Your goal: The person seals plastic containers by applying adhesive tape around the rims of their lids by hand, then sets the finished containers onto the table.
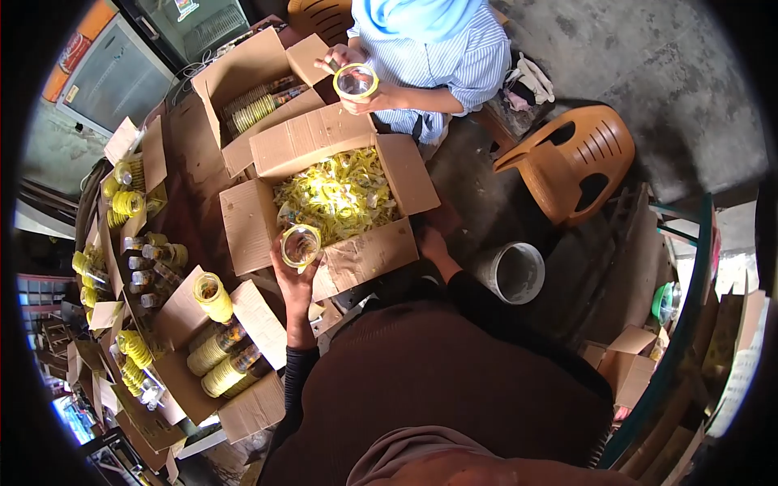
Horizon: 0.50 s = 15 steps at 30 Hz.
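My left hand (297, 274) is closed around a clear plastic cup with a yellow rim (301, 245). It holds the cup over the near left corner of an open cardboard box (365, 255). Inside that box lies a heap of crumpled yellow and clear strips (336, 194). My right hand (434, 245) is low beside the box's right corner; its fingers are too small and shaded to make out. Across the box, another person (438, 69) in a striped shirt holds a similar yellow-rimmed cup (356, 83) in both hands.
Cardboard boxes with stacked yellow-rimmed cups stand at the back (251, 105) and at lower left (219, 356). More stacks (130, 190) line the left side. A white bucket (519, 274) and an orange plastic chair (571, 162) are on the right.
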Tool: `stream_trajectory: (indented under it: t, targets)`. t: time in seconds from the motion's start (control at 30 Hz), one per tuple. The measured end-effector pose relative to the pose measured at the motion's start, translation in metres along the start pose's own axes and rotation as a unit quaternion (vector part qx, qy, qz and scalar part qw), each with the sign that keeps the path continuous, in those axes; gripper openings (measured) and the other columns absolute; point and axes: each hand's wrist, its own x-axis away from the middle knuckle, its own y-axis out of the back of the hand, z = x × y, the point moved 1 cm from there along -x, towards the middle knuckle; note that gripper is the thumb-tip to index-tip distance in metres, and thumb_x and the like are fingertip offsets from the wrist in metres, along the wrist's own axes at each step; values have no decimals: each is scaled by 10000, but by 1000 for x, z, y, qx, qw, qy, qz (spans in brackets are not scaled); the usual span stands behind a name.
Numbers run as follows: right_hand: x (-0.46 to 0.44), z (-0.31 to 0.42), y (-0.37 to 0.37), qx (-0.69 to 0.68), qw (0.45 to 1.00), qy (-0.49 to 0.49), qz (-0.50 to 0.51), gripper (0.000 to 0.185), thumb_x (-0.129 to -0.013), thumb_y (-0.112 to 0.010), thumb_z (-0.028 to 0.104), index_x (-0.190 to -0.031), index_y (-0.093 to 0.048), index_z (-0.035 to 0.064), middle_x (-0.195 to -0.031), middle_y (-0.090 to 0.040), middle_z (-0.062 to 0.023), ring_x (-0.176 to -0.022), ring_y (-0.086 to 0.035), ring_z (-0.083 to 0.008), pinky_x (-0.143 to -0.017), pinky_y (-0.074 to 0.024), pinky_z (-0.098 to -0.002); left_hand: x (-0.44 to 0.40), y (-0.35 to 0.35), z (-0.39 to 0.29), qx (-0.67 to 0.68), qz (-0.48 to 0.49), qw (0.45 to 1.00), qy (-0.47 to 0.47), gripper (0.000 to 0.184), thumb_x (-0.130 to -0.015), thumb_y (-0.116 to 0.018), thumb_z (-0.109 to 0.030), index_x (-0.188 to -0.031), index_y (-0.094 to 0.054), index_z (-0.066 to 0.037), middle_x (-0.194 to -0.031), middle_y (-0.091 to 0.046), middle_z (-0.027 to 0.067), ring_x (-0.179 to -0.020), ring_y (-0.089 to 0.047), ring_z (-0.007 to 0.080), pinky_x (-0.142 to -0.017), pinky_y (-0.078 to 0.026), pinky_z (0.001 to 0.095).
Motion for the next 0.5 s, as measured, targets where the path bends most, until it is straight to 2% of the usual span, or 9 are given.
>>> stream_trajectory:
  t: [0.17,0.3,0.37,0.43,0.5]
  targets:
    - [-7,11,2,88,995,13,-34,233,-802,-625,260,-934,-662,72,-925,-661,-188,-861,-641,-363,-746,-506,-481,22,-16,-26,-50,-37,998,33,748,-733,-776,-38,-1338,-336,-17,-1190,-554,159,-1104,-555,237,-958,-458,371]
    - [-6,18,14,65,998,11,-15,233,-733,-731,259,-887,-669,96,-867,-668,-152,-812,-648,-333,-713,-511,-450,38,-31,-20,-49,-35,998,36,768,-722,-800,-97,-1328,-338,-3,-1185,-553,163,-1102,-561,243,-953,-465,366]
    - [-8,13,17,61,998,-5,7,253,-697,-775,263,-859,-671,100,-846,-669,-140,-796,-649,-325,-703,-512,-438,42,-41,-24,-60,-27,997,27,756,-739,-784,-79,-1340,-329,-12,-1199,-553,165,-1113,-556,243,-958,-461,370]
    - [-9,2,17,23,1000,12,-18,305,-624,-839,286,-806,-676,103,-798,-670,-117,-774,-651,-309,-693,-512,-417,48,-50,-27,-62,-18,998,22,746,-757,-765,-56,-1354,-319,-21,-1214,-553,169,-1134,-545,241,-964,-458,369]
    - [-12,-5,24,28,999,10,14,328,-622,-845,291,-825,-656,115,-827,-669,-87,-812,-651,-297,-712,-504,-425,51,-63,-35,-71,-25,997,24,761,-735,-781,-63,-1343,-326,-3,-1206,-546,172,-1114,-554,243,-958,-464,366]
